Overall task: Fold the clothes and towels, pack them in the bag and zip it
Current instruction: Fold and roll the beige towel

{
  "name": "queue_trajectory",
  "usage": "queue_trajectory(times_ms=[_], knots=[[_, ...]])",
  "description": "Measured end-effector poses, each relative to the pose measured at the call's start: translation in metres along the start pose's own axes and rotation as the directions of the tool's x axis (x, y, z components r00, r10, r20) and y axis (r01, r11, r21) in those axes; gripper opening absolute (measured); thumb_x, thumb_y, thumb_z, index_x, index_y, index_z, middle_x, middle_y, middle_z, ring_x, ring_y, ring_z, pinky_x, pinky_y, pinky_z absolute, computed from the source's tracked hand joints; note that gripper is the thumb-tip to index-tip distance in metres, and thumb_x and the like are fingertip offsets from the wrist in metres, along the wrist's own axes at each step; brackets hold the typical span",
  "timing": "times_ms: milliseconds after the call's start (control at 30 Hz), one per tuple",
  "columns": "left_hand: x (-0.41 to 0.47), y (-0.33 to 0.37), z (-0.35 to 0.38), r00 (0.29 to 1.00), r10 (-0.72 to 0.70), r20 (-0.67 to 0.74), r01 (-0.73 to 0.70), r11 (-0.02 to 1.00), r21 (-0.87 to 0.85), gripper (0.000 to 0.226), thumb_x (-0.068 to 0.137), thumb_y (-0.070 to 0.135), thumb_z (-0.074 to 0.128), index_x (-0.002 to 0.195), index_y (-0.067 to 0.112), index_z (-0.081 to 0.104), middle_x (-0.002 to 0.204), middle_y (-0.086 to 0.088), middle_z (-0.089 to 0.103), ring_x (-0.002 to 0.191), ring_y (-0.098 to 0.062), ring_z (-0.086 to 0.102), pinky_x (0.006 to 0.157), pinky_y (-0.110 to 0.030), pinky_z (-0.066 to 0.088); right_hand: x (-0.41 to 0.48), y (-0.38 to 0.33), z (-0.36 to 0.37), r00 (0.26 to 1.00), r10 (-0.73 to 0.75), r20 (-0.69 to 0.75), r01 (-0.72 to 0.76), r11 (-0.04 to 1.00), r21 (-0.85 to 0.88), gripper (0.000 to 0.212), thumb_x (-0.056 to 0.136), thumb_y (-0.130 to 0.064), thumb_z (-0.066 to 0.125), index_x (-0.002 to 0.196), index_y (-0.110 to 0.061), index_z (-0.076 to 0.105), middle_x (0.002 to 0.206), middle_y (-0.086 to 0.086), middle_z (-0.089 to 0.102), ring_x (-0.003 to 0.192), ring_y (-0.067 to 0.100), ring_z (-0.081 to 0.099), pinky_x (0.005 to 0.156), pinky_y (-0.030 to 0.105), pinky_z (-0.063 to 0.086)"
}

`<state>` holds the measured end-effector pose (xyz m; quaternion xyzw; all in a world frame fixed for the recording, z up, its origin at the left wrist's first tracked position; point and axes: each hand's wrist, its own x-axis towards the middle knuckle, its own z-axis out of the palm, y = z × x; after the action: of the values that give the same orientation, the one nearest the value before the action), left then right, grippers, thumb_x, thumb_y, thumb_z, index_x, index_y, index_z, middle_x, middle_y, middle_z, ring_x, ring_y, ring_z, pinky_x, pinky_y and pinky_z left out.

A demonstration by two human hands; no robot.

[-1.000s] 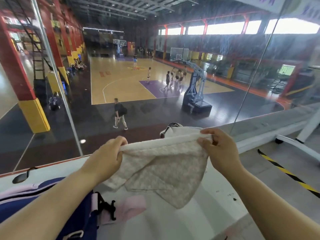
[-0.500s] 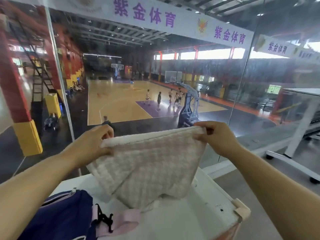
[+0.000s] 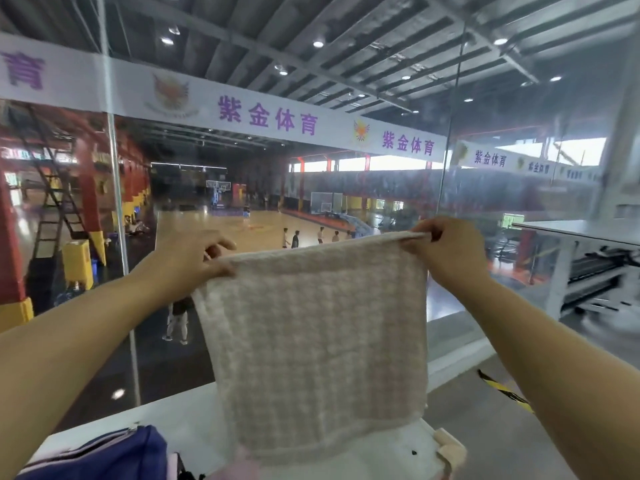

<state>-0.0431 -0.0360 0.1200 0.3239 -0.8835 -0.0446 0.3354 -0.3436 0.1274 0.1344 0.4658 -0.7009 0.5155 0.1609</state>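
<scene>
A glass wall (image 3: pixel 381 188) fills the background, looking out over an indoor basketball court. In front of it runs a white table (image 3: pixel 187 414). Held up above the table, a pale, waffle-textured towel (image 3: pixel 318 344) hangs open and flat like a small curtain facing the viewer. Its top edge runs nearly level from left to right, and its body drops straight down from both grips. Whether the bottom hem touches the table cannot be told. A dark blue bag (image 3: pixel 114 455) lies on the table at the lower left, with a scrap of pink cloth (image 3: pixel 239 467) beside it. The left hand (image 3: pixel 194 258) pinches the towel's top left corner between thumb and fingers, and the right hand (image 3: pixel 450 251) pinches the top right corner the same way, keeping the edge stretched between them. The next fold likely brings one corner across to the other. The bag sits below and to the left, nearer the left hand.
</scene>
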Motion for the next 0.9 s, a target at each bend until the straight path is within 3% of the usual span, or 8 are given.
queue_trajectory(times_ms=[67,167,267,467,600,767,900], knots=[[0.000,0.003,-0.003,1.000,0.001,0.024,-0.001,1.000,-0.002,0.027,0.077,0.020,0.075,0.102,0.020,0.063,0.086,0.004,0.064,0.076,-0.002,0.057,0.062,-0.012,0.039,0.000,0.001,-0.013,1.000,0.013,-0.011,-0.013,1.000,-0.019,0.002,0.077,-0.019,0.072,0.077,-0.018,0.070,0.074,-0.003,0.063,0.075,0.017,0.058,0.064,0.027,0.041],[-0.003,0.012,-0.005,0.998,0.055,0.014,-0.056,0.996,0.065,0.017,0.078,0.019,0.074,0.093,0.017,0.066,0.084,0.005,0.067,0.078,-0.009,0.061,0.065,-0.013,0.041,-0.004,0.005,-0.031,1.000,0.002,-0.014,-0.002,0.999,-0.038,0.019,0.074,-0.021,0.076,0.063,-0.024,0.060,0.065,-0.008,0.058,0.065,0.014,0.054,0.056,0.026,0.038],[-0.006,0.017,-0.007,0.996,0.092,-0.011,-0.091,0.989,0.113,0.011,0.085,0.022,0.065,0.095,0.018,0.069,0.087,0.006,0.066,0.080,-0.011,0.058,0.065,-0.010,0.036,-0.012,0.010,-0.047,1.000,0.004,0.007,-0.004,0.998,-0.058,0.017,0.072,-0.023,0.079,0.069,-0.016,0.064,0.064,-0.005,0.058,0.061,0.012,0.052,0.053,0.025,0.037],[-0.015,0.028,-0.013,0.991,0.029,-0.134,-0.043,0.993,-0.107,0.007,0.087,0.029,0.062,0.091,0.028,0.067,0.088,0.009,0.066,0.079,-0.003,0.055,0.065,-0.015,0.036,-0.030,0.021,-0.077,0.994,-0.004,0.111,0.004,1.000,0.000,0.018,0.076,-0.026,0.077,0.076,-0.011,0.066,0.065,0.000,0.055,0.055,0.010,0.047,0.053,0.022,0.037],[-0.023,0.033,-0.020,0.983,-0.025,-0.182,-0.003,0.988,-0.155,0.011,0.078,0.037,0.069,0.081,0.027,0.071,0.082,0.007,0.068,0.078,-0.010,0.060,0.064,-0.023,0.042,-0.038,0.026,-0.090,0.992,0.046,0.121,-0.066,0.983,0.170,0.017,0.078,-0.024,0.075,0.076,-0.010,0.066,0.054,0.002,0.057,0.038,0.005,0.048,0.039,0.016,0.039],[-0.017,0.035,-0.011,0.996,-0.090,0.006,0.089,0.980,-0.175,0.008,0.069,0.031,0.078,0.071,0.025,0.073,0.057,0.008,0.066,0.057,-0.009,0.057,0.053,-0.023,0.039,-0.028,0.036,-0.078,0.984,0.128,0.125,-0.156,0.956,0.249,0.013,0.078,-0.017,0.075,0.078,-0.009,0.065,0.064,0.011,0.066,0.046,0.012,0.063,0.040,0.020,0.048],[-0.001,0.025,0.015,0.974,-0.158,0.161,0.192,0.954,-0.231,0.010,0.078,0.019,0.073,0.084,0.013,0.068,0.071,-0.007,0.069,0.055,-0.013,0.063,0.050,-0.024,0.050,-0.016,0.055,-0.051,0.965,0.190,0.182,-0.232,0.942,0.244,0.014,0.080,-0.011,0.073,0.082,-0.001,0.063,0.071,0.015,0.067,0.064,0.026,0.068,0.055,0.030,0.059]])
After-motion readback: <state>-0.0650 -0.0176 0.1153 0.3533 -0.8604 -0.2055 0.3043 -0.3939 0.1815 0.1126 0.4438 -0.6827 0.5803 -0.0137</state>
